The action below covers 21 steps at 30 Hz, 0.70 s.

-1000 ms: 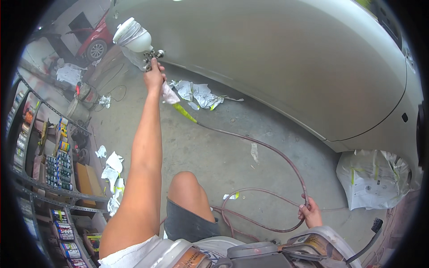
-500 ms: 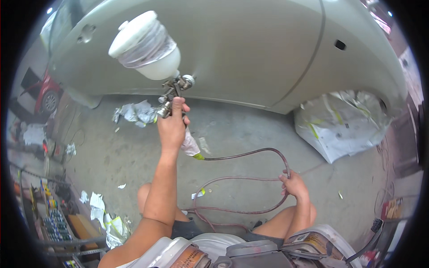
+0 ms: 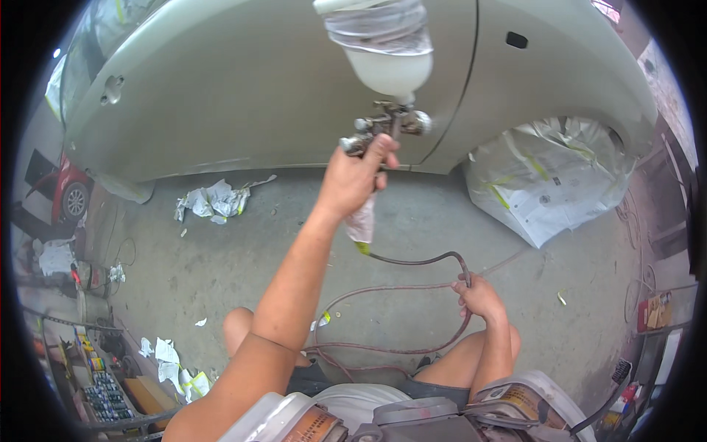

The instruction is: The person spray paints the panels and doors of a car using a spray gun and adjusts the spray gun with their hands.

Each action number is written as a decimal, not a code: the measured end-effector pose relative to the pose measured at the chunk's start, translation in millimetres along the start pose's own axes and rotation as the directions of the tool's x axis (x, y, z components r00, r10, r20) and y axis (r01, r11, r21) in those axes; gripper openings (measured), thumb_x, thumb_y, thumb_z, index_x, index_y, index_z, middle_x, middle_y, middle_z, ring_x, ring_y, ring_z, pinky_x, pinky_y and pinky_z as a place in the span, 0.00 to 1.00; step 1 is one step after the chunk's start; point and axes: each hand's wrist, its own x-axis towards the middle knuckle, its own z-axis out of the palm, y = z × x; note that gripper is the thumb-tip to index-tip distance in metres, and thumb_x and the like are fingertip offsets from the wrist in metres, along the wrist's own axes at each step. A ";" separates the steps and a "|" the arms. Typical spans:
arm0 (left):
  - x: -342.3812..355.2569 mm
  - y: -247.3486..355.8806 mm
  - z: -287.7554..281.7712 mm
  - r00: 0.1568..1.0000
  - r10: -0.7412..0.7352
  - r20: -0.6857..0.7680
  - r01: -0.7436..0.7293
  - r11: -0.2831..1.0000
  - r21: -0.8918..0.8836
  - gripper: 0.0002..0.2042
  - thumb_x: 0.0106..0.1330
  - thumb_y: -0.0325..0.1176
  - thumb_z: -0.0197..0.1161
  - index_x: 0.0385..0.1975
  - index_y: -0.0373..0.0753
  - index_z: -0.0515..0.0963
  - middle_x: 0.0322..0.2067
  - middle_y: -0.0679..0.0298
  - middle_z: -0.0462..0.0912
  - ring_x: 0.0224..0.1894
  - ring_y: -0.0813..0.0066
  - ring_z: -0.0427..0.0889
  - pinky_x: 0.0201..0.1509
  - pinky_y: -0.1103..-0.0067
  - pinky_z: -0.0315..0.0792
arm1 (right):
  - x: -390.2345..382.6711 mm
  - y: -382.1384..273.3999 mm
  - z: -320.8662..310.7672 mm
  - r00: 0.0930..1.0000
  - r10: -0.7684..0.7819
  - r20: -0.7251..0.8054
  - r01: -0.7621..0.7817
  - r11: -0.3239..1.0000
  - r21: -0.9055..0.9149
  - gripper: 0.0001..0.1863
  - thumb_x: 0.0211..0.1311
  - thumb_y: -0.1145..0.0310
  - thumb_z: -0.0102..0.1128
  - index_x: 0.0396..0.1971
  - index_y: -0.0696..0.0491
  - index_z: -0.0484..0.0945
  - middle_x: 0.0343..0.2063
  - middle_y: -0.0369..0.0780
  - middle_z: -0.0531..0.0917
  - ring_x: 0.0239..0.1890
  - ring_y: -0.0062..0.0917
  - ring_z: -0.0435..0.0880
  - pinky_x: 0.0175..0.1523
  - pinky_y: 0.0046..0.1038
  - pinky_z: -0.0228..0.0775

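My left hand [image 3: 356, 175] grips the handle of a paint spray gun [image 3: 390, 121], its fingers wrapped round it. On top of the gun sits a white paint cup [image 3: 390, 70] wrapped in a cloudy band. The nozzle points right, close to the beige-green car side [image 3: 265, 88], near the seam between two panels. A pinkish wrap with yellow-green tape covers the gun's lower end, where a dark red air hose [image 3: 412, 261] comes out. My right hand [image 3: 480, 297] is closed round that hose, low on the right, and more hose loops on the floor between my legs.
Masking sheet [image 3: 552, 191] with yellow-green tape covers the wheel at right. Crumpled masking [image 3: 215, 201] and paper scraps [image 3: 169, 361] lie on the grey floor. A shelf of bottles [image 3: 103, 390] stands at lower left, a red car [image 3: 70, 191] beyond. Respirator filters show at the bottom edge.
My left hand has carried the spray gun to the right along the car side, up to the panel seam. My right hand still holds the hose in nearly the same place.
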 end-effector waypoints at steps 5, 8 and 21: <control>-7.5 24.7 -127.7 0.971 0.082 -0.224 -0.041 0.983 0.181 0.21 0.70 0.51 0.55 0.34 0.34 0.77 0.22 0.69 0.77 0.17 0.86 0.72 0.19 0.86 0.65 | -8.9 -6.6 8.7 0.998 -0.063 0.029 0.064 0.997 -0.038 0.24 0.63 0.61 0.58 0.53 0.61 0.72 0.20 0.42 0.78 0.13 0.24 0.77 0.20 0.28 0.70; -22.2 38.3 -211.7 0.916 0.149 -0.372 -0.069 0.973 0.220 0.21 0.70 0.52 0.55 0.34 0.35 0.76 0.22 0.68 0.77 0.16 0.85 0.71 0.18 0.85 0.65 | -18.2 -9.1 19.9 0.997 -0.073 -0.029 0.074 0.997 0.022 0.22 0.63 0.66 0.58 0.55 0.59 0.71 0.19 0.39 0.76 0.15 0.20 0.75 0.19 0.25 0.67; -73.2 105.6 -530.6 0.593 0.258 -0.763 0.126 0.906 0.405 0.21 0.69 0.54 0.54 0.34 0.39 0.76 0.20 0.70 0.76 0.14 0.83 0.70 0.17 0.81 0.67 | -37.5 -55.2 105.0 0.917 -0.302 0.262 0.197 0.911 0.363 0.26 0.61 0.78 0.54 0.61 0.59 0.65 0.25 0.37 0.79 0.26 0.19 0.78 0.35 0.21 0.72</control>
